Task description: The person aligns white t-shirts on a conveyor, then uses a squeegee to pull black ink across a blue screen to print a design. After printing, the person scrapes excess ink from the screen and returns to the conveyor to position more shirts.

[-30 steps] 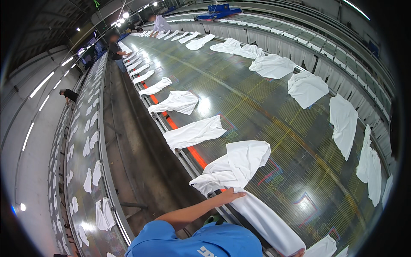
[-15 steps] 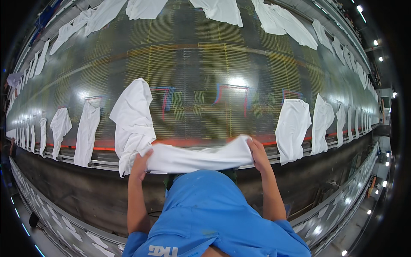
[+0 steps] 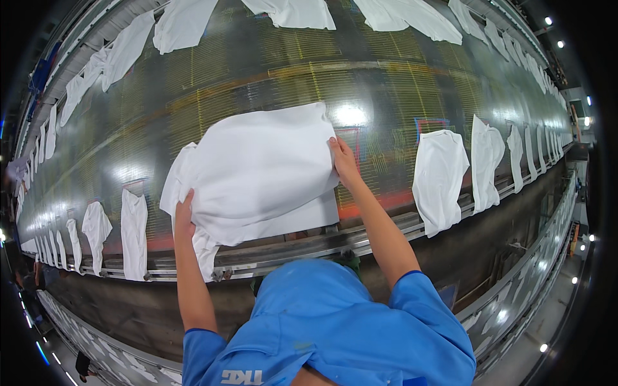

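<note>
Holding a white cloth wide above the long table

The white cloth (image 3: pixel 264 161) is stretched between two hands over the near side of the table (image 3: pixel 270 87). The left hand (image 3: pixel 185 222) looks closed on its left edge, though some fingers are hidden; the right hand (image 3: pixel 346 164) pinches the right edge. A lower layer of the cloth reaches down toward the metal rail (image 3: pixel 296 258). Whether its underside touches the table, I cannot tell.

This piece seems only partway dealt with: it is opened out but bulging, with both hands on it. Just beside the left hand, a crumpled cloth (image 3: pixel 177 183) lies partly covered by it and looks unsettled.

Elsewhere more appears done. Single pieces lie along the near edge, such as the right-hand cloth (image 3: pixel 440 183) and the left-hand cloth (image 3: pixel 134 231), and others line the far edge (image 3: pixel 290 13). Several are wrinkled, so I cannot judge whether they are finished.
</note>
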The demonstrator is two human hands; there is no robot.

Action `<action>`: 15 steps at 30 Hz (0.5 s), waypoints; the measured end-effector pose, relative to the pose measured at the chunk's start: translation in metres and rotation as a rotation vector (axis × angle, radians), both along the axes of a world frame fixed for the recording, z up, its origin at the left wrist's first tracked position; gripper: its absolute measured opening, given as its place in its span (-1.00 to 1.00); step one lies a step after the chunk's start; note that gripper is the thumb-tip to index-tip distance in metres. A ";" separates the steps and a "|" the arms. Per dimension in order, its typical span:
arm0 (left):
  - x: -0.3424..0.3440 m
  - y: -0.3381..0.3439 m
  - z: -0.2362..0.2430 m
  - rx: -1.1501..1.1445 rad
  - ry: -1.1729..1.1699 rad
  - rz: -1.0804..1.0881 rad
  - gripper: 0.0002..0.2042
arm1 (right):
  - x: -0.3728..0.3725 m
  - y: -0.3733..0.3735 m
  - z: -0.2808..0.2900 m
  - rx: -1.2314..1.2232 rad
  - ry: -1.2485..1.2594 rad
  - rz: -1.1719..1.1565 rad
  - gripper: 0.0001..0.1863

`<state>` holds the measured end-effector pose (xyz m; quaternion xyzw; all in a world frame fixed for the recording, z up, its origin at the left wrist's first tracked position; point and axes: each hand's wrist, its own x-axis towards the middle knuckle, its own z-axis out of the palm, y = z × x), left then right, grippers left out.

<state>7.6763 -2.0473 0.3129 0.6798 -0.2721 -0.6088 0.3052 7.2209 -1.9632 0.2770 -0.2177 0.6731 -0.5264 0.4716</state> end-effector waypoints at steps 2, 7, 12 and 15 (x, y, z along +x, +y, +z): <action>-0.001 -0.004 -0.016 0.067 -0.143 -0.066 -0.33 | 0.000 0.005 -0.008 0.102 0.084 0.026 -0.34; 0.015 0.008 -0.030 0.018 -0.268 -0.354 -0.41 | 0.000 0.054 0.009 0.223 0.501 0.461 -0.13; 0.030 0.026 -0.039 -0.072 -0.286 -0.430 -0.52 | 0.008 0.082 0.021 0.128 0.734 0.648 -0.21; 0.039 0.031 -0.043 -0.169 -0.185 -0.254 -0.56 | 0.014 0.092 0.015 0.106 0.508 0.542 -0.37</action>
